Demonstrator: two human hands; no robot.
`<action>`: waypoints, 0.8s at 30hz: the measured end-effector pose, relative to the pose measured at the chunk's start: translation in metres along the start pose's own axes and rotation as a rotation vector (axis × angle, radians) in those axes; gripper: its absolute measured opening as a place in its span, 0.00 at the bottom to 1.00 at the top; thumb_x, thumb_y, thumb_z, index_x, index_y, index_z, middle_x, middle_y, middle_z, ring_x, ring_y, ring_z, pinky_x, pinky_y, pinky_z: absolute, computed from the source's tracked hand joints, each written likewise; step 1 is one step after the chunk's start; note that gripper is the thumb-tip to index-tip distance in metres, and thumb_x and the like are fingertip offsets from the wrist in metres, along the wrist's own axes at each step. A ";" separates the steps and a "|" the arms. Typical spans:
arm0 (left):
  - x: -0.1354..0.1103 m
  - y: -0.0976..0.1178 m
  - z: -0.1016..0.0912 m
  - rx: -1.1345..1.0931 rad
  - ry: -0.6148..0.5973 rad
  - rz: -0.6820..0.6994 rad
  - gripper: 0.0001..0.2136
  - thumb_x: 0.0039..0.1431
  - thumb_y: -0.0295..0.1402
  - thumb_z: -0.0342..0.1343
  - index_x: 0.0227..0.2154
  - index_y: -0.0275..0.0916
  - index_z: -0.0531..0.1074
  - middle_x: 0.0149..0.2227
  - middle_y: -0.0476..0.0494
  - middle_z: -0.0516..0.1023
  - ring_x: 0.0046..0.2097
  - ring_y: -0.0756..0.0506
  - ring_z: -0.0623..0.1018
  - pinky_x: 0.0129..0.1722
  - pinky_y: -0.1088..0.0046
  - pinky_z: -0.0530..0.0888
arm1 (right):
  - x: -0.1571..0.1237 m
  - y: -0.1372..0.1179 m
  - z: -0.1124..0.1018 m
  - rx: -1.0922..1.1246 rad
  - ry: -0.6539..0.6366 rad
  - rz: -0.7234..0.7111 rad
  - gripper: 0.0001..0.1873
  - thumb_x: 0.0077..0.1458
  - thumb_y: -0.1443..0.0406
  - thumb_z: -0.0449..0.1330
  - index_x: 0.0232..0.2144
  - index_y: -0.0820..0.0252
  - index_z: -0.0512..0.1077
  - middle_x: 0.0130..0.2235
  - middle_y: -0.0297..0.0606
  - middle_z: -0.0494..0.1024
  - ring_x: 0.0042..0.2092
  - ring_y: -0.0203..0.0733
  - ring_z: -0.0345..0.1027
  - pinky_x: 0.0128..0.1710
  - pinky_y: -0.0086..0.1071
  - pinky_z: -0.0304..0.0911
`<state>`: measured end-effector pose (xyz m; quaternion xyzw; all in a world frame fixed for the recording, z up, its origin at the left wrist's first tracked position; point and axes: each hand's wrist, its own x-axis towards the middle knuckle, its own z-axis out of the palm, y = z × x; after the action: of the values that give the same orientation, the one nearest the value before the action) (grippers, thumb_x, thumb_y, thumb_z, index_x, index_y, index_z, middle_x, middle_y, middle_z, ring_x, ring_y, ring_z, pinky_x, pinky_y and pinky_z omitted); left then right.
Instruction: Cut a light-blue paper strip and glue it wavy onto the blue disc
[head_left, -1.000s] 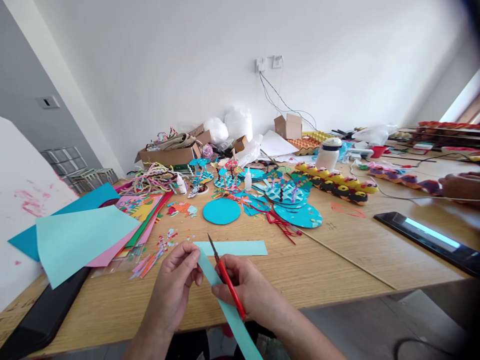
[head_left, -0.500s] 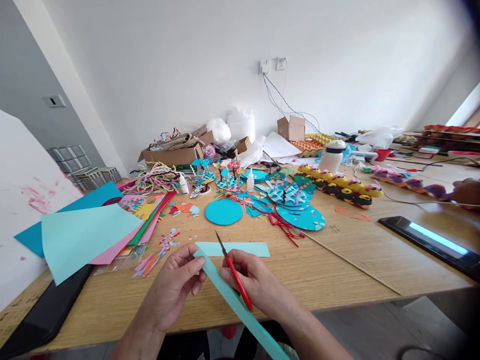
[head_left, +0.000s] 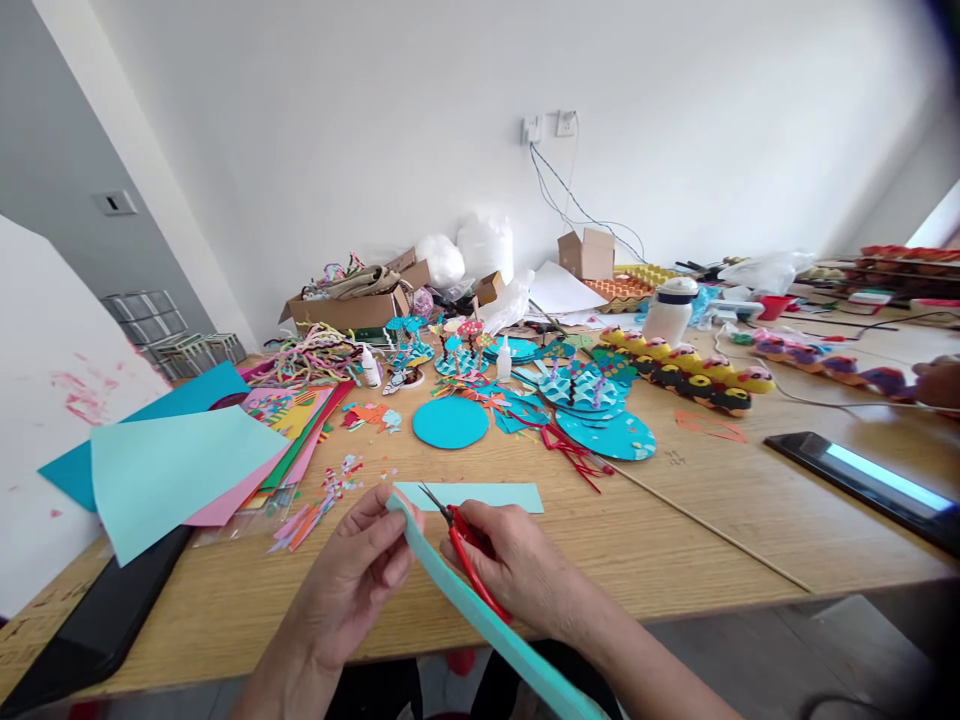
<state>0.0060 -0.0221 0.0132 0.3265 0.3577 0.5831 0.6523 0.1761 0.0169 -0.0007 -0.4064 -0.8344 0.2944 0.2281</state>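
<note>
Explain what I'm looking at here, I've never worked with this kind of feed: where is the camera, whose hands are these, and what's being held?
The one view comes from a camera worn on a person's head, looking forward and down, so the two bare hands at the bottom are the wearer's own. The left hand pinches the top end of a long light-teal paper strip. The right hand has red-handled scissors in its grip, blades open at the strip's upper end. They work over a wooden table. On it lie another teal strip, a blue paper disc, a stack of coloured sheets and paper scraps. At the far right edge, another person's hand rests near a dark tablet.
</note>
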 end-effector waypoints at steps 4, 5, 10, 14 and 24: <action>0.005 -0.004 -0.003 0.057 0.127 0.142 0.09 0.42 0.32 0.65 0.26 0.39 0.71 0.20 0.54 0.72 0.17 0.58 0.66 0.11 0.89 0.56 | -0.007 -0.006 0.000 0.076 -0.012 -0.019 0.15 0.58 0.59 0.46 0.23 0.59 0.62 0.23 0.31 0.68 0.25 0.31 0.57 0.24 0.24 0.47; 0.006 -0.005 -0.003 0.077 0.130 0.153 0.09 0.42 0.32 0.65 0.25 0.39 0.71 0.19 0.55 0.71 0.17 0.57 0.67 0.11 0.88 0.57 | -0.009 -0.008 0.000 0.076 -0.009 -0.023 0.15 0.58 0.60 0.46 0.23 0.59 0.62 0.24 0.31 0.69 0.26 0.32 0.58 0.25 0.24 0.48; 0.006 -0.008 0.000 0.187 0.096 0.134 0.08 0.44 0.33 0.64 0.25 0.39 0.69 0.17 0.55 0.70 0.18 0.56 0.67 0.13 0.87 0.60 | -0.014 -0.013 -0.003 -0.010 0.001 0.025 0.12 0.57 0.61 0.47 0.25 0.59 0.64 0.25 0.34 0.71 0.27 0.33 0.60 0.25 0.25 0.47; 0.004 -0.008 0.002 0.277 0.060 0.120 0.08 0.46 0.34 0.62 0.25 0.37 0.70 0.17 0.53 0.71 0.19 0.55 0.69 0.15 0.86 0.63 | -0.016 -0.017 -0.007 -0.096 0.006 0.027 0.12 0.56 0.62 0.48 0.24 0.59 0.63 0.23 0.33 0.70 0.25 0.33 0.58 0.24 0.26 0.45; 0.000 -0.007 0.001 0.310 0.041 0.106 0.07 0.46 0.35 0.62 0.24 0.37 0.71 0.20 0.51 0.73 0.23 0.52 0.73 0.17 0.84 0.66 | -0.019 -0.023 -0.014 -0.292 -0.008 -0.006 0.11 0.55 0.60 0.49 0.27 0.58 0.66 0.25 0.35 0.72 0.27 0.36 0.62 0.25 0.28 0.43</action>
<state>0.0103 -0.0229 0.0075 0.4295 0.4390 0.5611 0.5550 0.1827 -0.0059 0.0225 -0.4314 -0.8705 0.1709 0.1642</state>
